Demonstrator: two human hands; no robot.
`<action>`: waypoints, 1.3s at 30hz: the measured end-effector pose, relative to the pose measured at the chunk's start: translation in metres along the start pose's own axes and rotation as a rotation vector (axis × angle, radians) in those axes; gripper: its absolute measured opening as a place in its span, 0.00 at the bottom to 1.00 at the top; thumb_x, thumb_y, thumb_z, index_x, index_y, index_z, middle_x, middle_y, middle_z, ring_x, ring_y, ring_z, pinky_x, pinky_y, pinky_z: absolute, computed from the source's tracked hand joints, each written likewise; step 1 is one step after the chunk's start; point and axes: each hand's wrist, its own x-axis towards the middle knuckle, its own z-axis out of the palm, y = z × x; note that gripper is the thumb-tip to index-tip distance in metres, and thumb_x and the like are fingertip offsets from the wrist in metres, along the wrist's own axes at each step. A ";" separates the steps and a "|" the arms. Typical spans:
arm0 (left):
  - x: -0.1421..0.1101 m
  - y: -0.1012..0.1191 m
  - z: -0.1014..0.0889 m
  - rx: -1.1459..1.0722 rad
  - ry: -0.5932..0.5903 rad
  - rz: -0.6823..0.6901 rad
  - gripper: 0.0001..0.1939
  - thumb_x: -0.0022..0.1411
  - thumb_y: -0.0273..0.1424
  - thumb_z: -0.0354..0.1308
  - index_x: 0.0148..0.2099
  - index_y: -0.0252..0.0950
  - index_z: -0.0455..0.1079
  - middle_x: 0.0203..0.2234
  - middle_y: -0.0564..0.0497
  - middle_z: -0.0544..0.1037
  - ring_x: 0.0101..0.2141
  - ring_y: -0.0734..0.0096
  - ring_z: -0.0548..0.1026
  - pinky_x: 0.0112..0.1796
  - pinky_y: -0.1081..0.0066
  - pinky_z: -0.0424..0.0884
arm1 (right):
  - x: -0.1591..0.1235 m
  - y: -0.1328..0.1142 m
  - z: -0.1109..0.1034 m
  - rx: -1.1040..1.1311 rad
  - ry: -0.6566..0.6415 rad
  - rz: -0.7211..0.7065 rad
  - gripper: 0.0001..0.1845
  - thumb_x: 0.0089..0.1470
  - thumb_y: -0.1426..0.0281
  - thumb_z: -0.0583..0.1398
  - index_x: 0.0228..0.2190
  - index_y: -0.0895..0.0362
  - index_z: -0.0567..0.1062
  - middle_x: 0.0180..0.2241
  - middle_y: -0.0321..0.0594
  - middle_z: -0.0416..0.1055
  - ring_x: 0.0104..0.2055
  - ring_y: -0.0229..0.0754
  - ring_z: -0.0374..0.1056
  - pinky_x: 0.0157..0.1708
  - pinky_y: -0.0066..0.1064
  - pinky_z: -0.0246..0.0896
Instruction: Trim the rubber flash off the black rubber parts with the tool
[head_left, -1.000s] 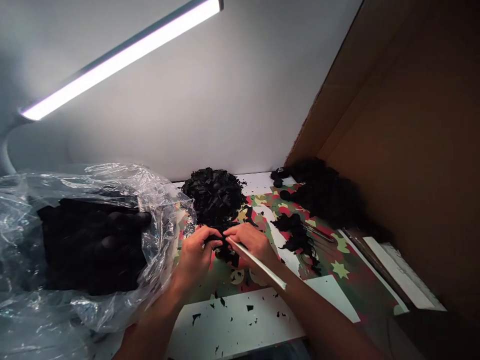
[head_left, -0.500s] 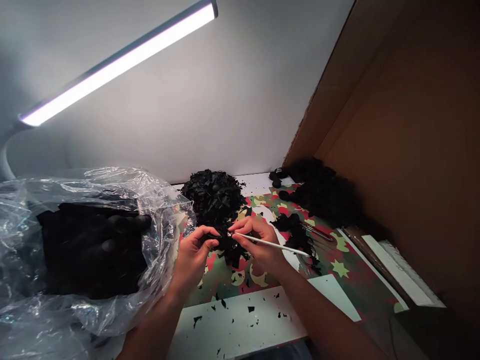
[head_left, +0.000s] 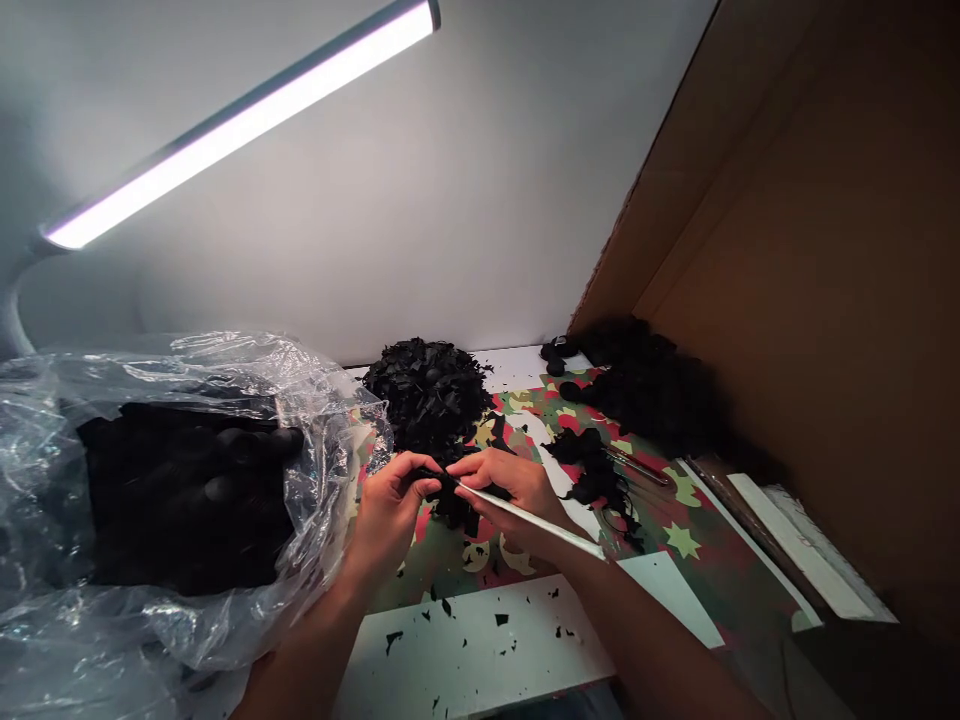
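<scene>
My left hand (head_left: 390, 510) pinches a small black piece (head_left: 454, 500) of lacy or cut material between thumb and fingers. My right hand (head_left: 514, 490) meets it from the right, its fingers closed round a thin white stick (head_left: 536, 520) whose tip touches the black piece and whose far end slants down to the right. Both hands hover over a camouflage-patterned mat (head_left: 675, 500) with red, green and cream patches.
A heap of black scraps (head_left: 427, 390) lies behind the hands; more black pieces (head_left: 637, 380) are piled at the right by a cardboard wall (head_left: 810, 260). A clear plastic bag (head_left: 172, 490) of black material fills the left. A white sheet (head_left: 480, 640) with black flecks lies in front. A lamp bar (head_left: 240, 120) glows overhead.
The white stick swung from pointing down-right, to nearly level, then back to a slant. My hands stayed together on the black piece, shifting only slightly.
</scene>
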 end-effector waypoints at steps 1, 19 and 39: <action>0.000 0.000 0.000 0.004 -0.001 0.001 0.04 0.61 0.29 0.60 0.37 0.39 0.76 0.31 0.54 0.78 0.33 0.70 0.73 0.36 0.72 0.67 | 0.000 0.000 -0.001 -0.006 -0.010 -0.001 0.07 0.63 0.71 0.62 0.30 0.54 0.73 0.42 0.42 0.80 0.43 0.42 0.77 0.43 0.34 0.71; 0.000 0.006 0.000 0.031 0.034 0.025 0.03 0.60 0.30 0.60 0.35 0.38 0.75 0.29 0.53 0.78 0.31 0.69 0.74 0.35 0.72 0.68 | -0.004 0.003 0.008 0.027 0.167 0.120 0.08 0.63 0.68 0.62 0.29 0.53 0.75 0.40 0.40 0.81 0.41 0.43 0.77 0.43 0.34 0.71; -0.001 0.007 0.002 0.191 0.078 0.155 0.06 0.60 0.26 0.58 0.33 0.39 0.75 0.28 0.54 0.79 0.31 0.69 0.76 0.34 0.71 0.69 | -0.002 0.012 0.009 -0.143 -0.027 -0.213 0.07 0.66 0.71 0.58 0.34 0.53 0.73 0.40 0.44 0.81 0.41 0.45 0.76 0.42 0.39 0.71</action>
